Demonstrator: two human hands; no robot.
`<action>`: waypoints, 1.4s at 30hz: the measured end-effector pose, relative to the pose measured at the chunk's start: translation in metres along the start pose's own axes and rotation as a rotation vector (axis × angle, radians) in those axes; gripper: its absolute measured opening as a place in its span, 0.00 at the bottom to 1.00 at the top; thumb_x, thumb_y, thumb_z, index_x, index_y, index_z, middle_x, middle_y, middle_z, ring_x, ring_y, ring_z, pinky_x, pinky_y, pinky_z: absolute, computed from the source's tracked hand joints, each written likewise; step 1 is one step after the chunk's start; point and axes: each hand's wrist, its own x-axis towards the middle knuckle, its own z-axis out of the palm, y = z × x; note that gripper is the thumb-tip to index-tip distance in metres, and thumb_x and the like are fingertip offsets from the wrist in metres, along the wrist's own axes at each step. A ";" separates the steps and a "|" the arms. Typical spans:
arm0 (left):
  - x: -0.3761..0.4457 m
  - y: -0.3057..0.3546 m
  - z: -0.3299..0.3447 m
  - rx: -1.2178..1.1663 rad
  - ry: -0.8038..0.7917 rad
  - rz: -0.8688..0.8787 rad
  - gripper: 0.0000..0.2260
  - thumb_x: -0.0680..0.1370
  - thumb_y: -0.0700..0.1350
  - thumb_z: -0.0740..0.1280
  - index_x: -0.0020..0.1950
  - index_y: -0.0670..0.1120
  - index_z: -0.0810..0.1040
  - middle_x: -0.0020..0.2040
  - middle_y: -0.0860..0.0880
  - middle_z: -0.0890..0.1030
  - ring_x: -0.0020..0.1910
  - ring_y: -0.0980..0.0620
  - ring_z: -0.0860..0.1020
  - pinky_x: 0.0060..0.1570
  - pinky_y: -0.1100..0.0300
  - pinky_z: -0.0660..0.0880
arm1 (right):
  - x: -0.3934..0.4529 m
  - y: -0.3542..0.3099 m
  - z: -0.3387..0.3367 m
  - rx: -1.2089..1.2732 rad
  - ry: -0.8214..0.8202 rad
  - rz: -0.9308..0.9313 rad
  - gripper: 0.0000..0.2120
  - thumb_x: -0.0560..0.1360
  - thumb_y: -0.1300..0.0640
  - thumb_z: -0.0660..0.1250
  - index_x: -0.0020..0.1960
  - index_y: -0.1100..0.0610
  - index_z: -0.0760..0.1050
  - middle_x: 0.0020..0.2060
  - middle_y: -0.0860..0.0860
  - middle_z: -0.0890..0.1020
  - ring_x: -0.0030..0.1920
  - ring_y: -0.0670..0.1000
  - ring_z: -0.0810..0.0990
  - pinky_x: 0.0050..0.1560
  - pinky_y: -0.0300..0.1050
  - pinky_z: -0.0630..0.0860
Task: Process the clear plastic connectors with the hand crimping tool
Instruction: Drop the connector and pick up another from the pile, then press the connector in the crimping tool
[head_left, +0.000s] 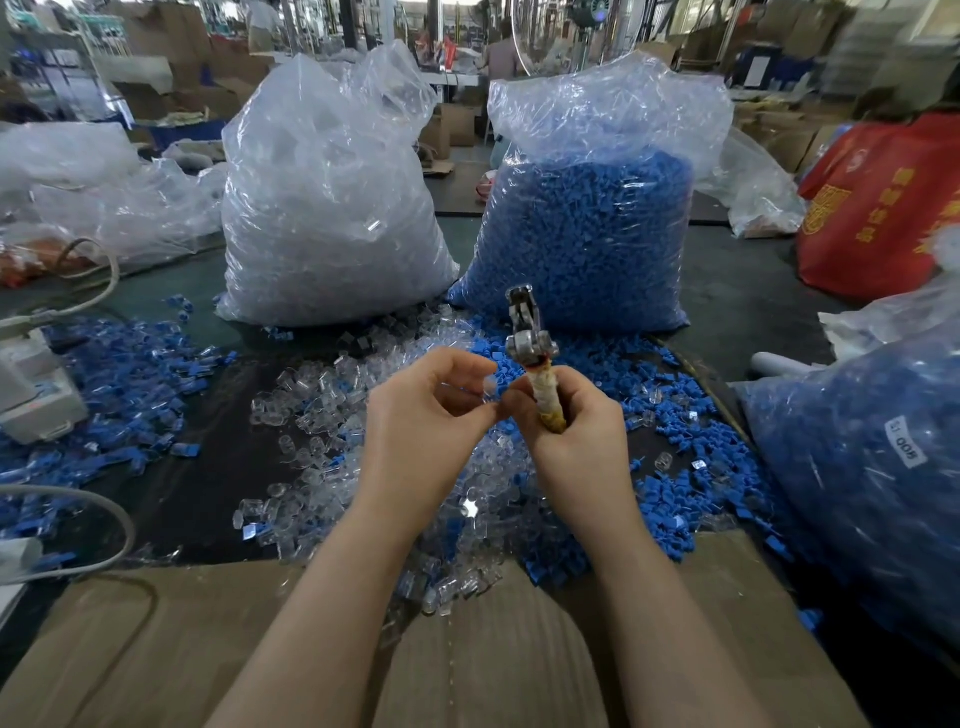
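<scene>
small clear plastic connector (487, 387) pinched in left hand (426, 415) over tabletop's middle | right hand (571, 421) grips tape-wrapped metal hand crimping tool (530, 353) upright, just beside | loose clear and blue pieces (322, 415) beneath | two bulging plastic bags (332, 208) toward far edge

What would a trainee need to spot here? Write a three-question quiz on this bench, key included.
1. True or false: the right hand grips the crimping tool with its metal head pointing up.
2. Which big bag stands behind the tool's head? A) bag of clear parts B) bag of blue parts C) red bag
3. Fill in: the left hand pinches a small ____ connector beside the tool's handle.

Key: 1 true; 2 B; 3 clear.
</scene>
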 end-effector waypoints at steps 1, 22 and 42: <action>0.000 0.001 0.000 -0.015 -0.009 -0.012 0.14 0.69 0.38 0.79 0.48 0.52 0.82 0.41 0.54 0.84 0.39 0.56 0.84 0.42 0.61 0.82 | 0.000 0.000 0.000 0.000 0.003 0.003 0.05 0.77 0.58 0.71 0.44 0.58 0.78 0.35 0.55 0.80 0.35 0.56 0.76 0.36 0.51 0.74; 0.004 0.001 -0.007 -0.202 -0.028 -0.185 0.06 0.71 0.38 0.76 0.44 0.48 0.86 0.41 0.52 0.86 0.42 0.57 0.84 0.43 0.67 0.79 | 0.000 0.000 -0.004 -0.122 -0.071 -0.006 0.04 0.77 0.56 0.70 0.48 0.57 0.79 0.33 0.52 0.79 0.32 0.44 0.72 0.32 0.39 0.69; 0.008 -0.002 -0.012 -0.268 0.013 -0.147 0.12 0.72 0.33 0.74 0.50 0.47 0.81 0.44 0.51 0.86 0.45 0.54 0.85 0.45 0.63 0.80 | 0.005 0.008 -0.034 -0.448 -0.351 0.158 0.06 0.76 0.54 0.69 0.47 0.51 0.72 0.42 0.50 0.79 0.42 0.55 0.77 0.45 0.56 0.75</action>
